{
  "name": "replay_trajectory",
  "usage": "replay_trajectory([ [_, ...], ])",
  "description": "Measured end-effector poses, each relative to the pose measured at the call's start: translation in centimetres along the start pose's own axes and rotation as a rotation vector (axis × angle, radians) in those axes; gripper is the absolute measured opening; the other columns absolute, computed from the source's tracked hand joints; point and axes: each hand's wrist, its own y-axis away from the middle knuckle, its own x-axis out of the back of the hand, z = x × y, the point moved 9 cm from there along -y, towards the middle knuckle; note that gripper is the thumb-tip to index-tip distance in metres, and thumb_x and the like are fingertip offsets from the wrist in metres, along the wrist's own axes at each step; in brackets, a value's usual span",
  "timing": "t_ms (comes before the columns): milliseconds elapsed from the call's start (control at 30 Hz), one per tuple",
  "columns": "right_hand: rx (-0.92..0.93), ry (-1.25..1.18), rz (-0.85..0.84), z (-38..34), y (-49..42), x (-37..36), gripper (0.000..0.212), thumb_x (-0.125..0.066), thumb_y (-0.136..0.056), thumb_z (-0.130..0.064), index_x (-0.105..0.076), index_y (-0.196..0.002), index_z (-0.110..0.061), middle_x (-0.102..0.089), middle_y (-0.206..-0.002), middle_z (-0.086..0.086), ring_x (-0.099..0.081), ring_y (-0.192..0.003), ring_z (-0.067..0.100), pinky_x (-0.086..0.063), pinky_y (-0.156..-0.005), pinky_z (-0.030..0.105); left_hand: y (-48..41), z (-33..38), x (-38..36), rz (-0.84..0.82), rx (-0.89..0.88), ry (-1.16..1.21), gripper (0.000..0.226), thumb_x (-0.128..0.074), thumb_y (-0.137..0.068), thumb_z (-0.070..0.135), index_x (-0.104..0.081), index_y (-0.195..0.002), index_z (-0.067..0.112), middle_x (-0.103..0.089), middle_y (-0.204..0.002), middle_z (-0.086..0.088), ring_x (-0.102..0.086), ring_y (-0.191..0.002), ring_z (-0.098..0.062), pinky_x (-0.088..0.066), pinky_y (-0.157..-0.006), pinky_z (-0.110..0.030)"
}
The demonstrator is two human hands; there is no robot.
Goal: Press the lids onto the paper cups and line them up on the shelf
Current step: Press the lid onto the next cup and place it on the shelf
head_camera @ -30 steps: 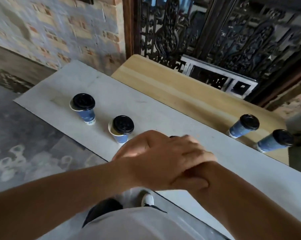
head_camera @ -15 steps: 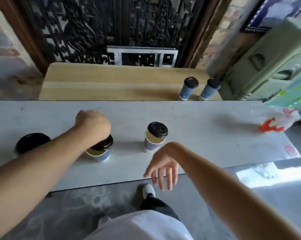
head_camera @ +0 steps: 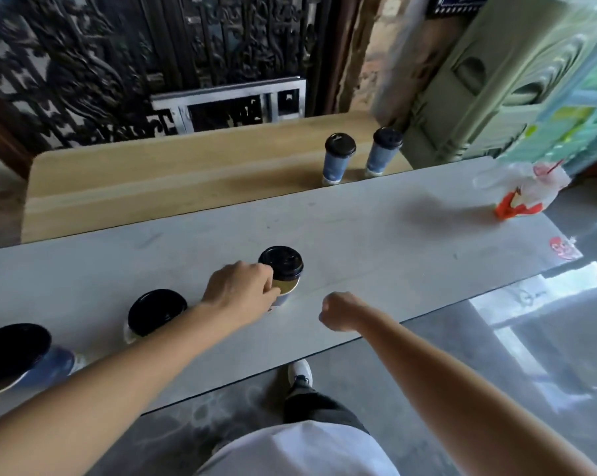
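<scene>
The left hand (head_camera: 242, 286) curls its fingers round the side of the cup (head_camera: 285, 291) on the grey table (head_camera: 376, 242). The cup's lid (head_camera: 280, 262) seems to sit crooked, with the rim showing below it. The right hand (head_camera: 338, 310) hovers near, fingers curled into a fist and holding nothing. An off-centre press could buckle the rim or tip the cup. Carried unsealed to the shelf (head_camera: 153, 180), it could shed the lid.

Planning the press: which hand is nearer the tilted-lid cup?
Left. The left hand grips the paper cup from its left; the right hand is apart, to its right.
</scene>
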Motion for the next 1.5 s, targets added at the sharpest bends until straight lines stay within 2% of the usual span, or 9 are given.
replay_trajectory([
  [133, 0.009, -0.475, 0.111, -1.2, -3.2, 5.6, 0.026, -0.039, -0.089, -0.016, -0.06, -0.102, -0.007, -0.074, -0.097, 0.021, -0.075, -0.084, 0.037, -0.063, -0.069, 0.043, -3.0, -4.0, 0.5, 0.215, 0.296, 0.527, 0.022, -0.071, -0.087, 0.036, -0.058, -0.097, 0.021, -0.066, -0.096, 0.001, -0.063, -0.088, -0.025, -0.053, -0.078, -0.036],
  [233, 0.076, -0.789, 0.234, -1.6, -4.3, 9.6, 0.037, -0.049, -0.095, -0.034, -0.057, -0.123, -0.01, -0.07, -0.105, 0.017, -0.071, -0.095, 0.038, -0.061, -0.084, 0.049, -3.2, -6.4, -3.4, 0.208, 0.52, 0.813, 0.048, -0.077, -0.081, 0.021, -0.05, -0.121, 0.022, -0.059, -0.125, -0.003, -0.062, -0.1, -0.025, -0.052, -0.082, -0.039],
  [500, 0.653, -0.059, 0.097, -11.4, 0.0, 11.0, 0.086, -0.073, -0.083, -0.043, -0.028, -0.155, -0.033, -0.04, -0.147, 0.011, -0.034, -0.132, 0.038, -0.042, -0.106, 0.047, -2.3, -3.8, -8.2, -0.091, 0.334, 0.886, 0.132, -0.078, -0.048, 0.032, -0.003, -0.156, 0.035, -0.016, -0.156, 0.012, -0.032, -0.139, -0.017, -0.039, -0.107, -0.035],
  [600, 0.688, 0.094, 0.047, -12.4, -0.4, 8.5, 0.075, -0.071, -0.083, -0.032, -0.038, -0.15, -0.029, -0.043, -0.139, 0.01, -0.034, -0.128, 0.037, -0.048, -0.1, 0.05, -3.1, -3.4, -10.3, -0.067, 0.28, 0.783, 0.123, -0.09, -0.064, 0.01, -0.01, -0.156, 0.03, -0.041, -0.142, 0.016, -0.051, -0.125, -0.016, -0.046, -0.086, -0.013],
  [700, 0.683, 0.175, 0.089, -12.3, -1.0, 8.1, 0.059, -0.069, -0.085, -0.029, -0.049, -0.139, -0.022, -0.044, -0.128, 0.012, -0.038, -0.12, 0.038, -0.051, -0.089, 0.048, -4.0, -4.3, -10.6, 0.095, 0.358, 0.758, 0.098, -0.096, -0.061, 0.024, -0.039, -0.14, 0.035, -0.064, -0.113, 0.022, -0.064, -0.103, -0.01, -0.046, -0.075, -0.011],
  [833, 0.666, 0.172, 0.171, -11.7, -1.4, 8.9, 0.069, -0.076, -0.078, -0.041, -0.049, -0.138, -0.017, -0.044, -0.127, 0.013, -0.036, -0.118, 0.034, -0.051, -0.084, 0.044, -5.1, -4.0, -11.3, 0.11, 0.392, 0.829, 0.074, -0.094, -0.063, 0.022, -0.051, -0.121, 0.034, -0.068, -0.104, 0.022, -0.066, -0.097, -0.002, -0.047, -0.075, -0.021],
  [967, 0.68, 0.191, 0.234, -11.4, -1.6, 10.2, 0.077, -0.083, -0.068, -0.05, -0.054, -0.132, -0.02, -0.045, -0.123, 0.01, -0.036, -0.115, 0.031, -0.046, -0.074, 0.037, -6.8, -2.9, -11.8, 0.125, 0.369, 0.864, 0.083, -0.093, -0.052, 0.048, -0.052, -0.124, 0.035, -0.073, -0.108, 0.017, -0.07, -0.1, -0.005, -0.058, -0.085, -0.038],
  [1200, 0.696, 0.171, 0.392, -10.5, -1.0, 14.6, 0.09, -0.09, -0.066, -0.031, -0.048, -0.145, -0.026, -0.04, -0.138, 0.005, -0.035, -0.121, 0.033, -0.05, -0.095, 0.047, -7.4, -1.9, -11.4, 0.284, 0.404, 0.938, 0.077, -0.095, -0.056, 0.033, -0.05, -0.119, 0.04, -0.07, -0.105, 0.019, -0.066, -0.094, 0.002, -0.052, -0.075, -0.022],
  [1500, 0.851, 0.123, 0.576, -12.2, 3.8, 16.6, 0.085, -0.087, -0.066, -0.021, -0.05, -0.142, -0.027, -0.041, -0.137, 0.002, -0.035, -0.121, 0.032, -0.054, -0.076, 0.043, -7.2, -1.5, -11.2, 0.284, 0.368, 1.012, 0.074, -0.093, -0.061, 0.03, -0.05, -0.12, 0.044, -0.071, -0.104, 0.02, -0.067, -0.094, 0.002, -0.051, -0.075, -0.021],
])
